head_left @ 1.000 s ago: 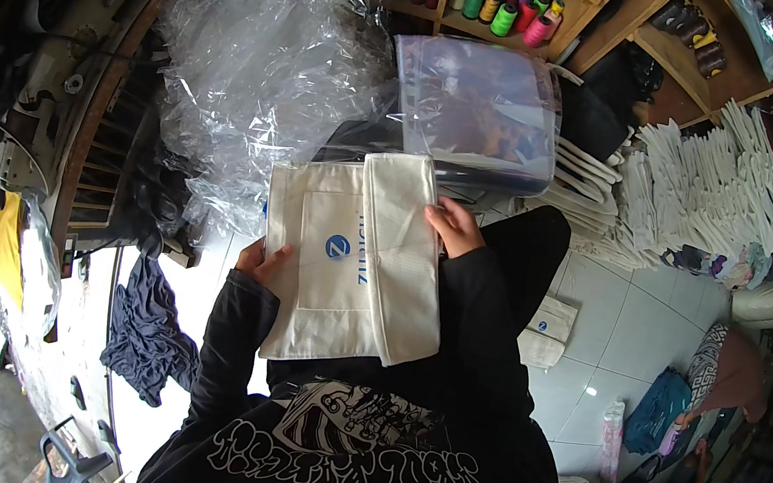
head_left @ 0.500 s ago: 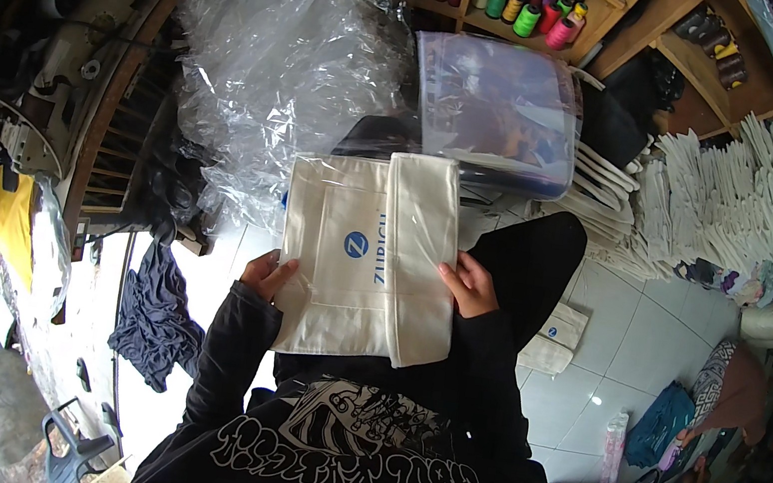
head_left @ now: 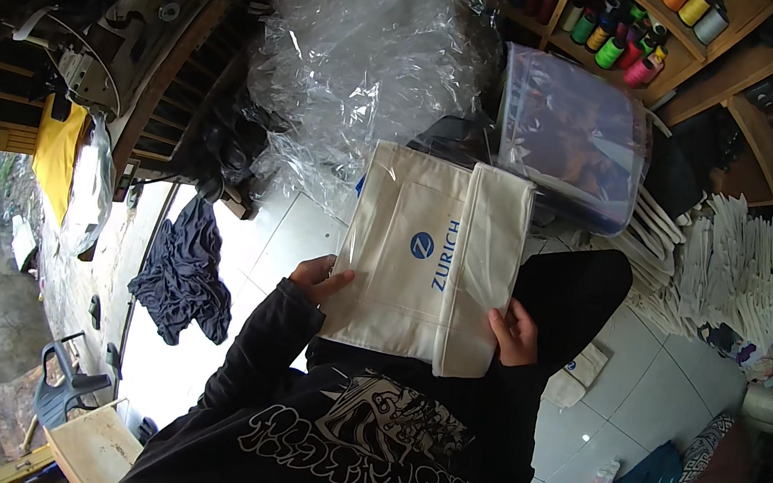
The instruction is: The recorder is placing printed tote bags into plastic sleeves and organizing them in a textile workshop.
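A folded cream canvas bag (head_left: 393,263) with a blue round emblem and blue lettering lies flat above my lap. Shiny glints across it look like a clear plastic sleeve. Its right side is a thick folded-over band (head_left: 486,268). My left hand (head_left: 322,280) grips the left edge, thumb on top and fingers underneath. On the opposite edge my right hand (head_left: 514,334) pinches the folded band the same way. Both hands' fingertips are hidden beneath the bag.
Crumpled clear plastic (head_left: 365,56) is heaped beyond the bag, beside a stack of clear plastic sleeves (head_left: 576,130). Piled cream bags (head_left: 751,269) stand at right; another folded bag (head_left: 577,378) lies on the tiles. Dark cloth (head_left: 185,270) is at left, below a sewing machine (head_left: 94,79). Thread spools (head_left: 610,53) fill shelves.
The whole view has swung, so the surroundings appear farther right. Both hands keep hold of the bag, which is tilted slightly differently; the right hand's grip sits a little lower along its edge.
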The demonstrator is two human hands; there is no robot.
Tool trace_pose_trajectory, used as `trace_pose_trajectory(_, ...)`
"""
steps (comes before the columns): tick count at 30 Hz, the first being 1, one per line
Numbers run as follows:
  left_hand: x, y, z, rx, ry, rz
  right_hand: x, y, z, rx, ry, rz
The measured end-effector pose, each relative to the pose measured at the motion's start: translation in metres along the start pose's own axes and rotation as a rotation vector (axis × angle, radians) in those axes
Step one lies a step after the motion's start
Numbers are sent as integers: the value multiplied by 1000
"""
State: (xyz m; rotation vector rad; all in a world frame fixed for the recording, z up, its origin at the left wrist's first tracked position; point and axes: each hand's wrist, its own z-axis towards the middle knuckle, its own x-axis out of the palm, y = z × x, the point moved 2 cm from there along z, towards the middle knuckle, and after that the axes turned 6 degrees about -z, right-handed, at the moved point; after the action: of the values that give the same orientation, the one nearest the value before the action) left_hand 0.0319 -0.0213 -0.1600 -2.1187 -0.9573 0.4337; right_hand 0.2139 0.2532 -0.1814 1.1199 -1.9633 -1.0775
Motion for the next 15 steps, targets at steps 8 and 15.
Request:
trace_pose_trajectory(8,-3,2,-10,-20,-49,152,4,-3,-17,33,-15,17)
trace_pose_trajectory(15,4,2,-24,-39,-19,27,3,-8,-30,45,5,17)
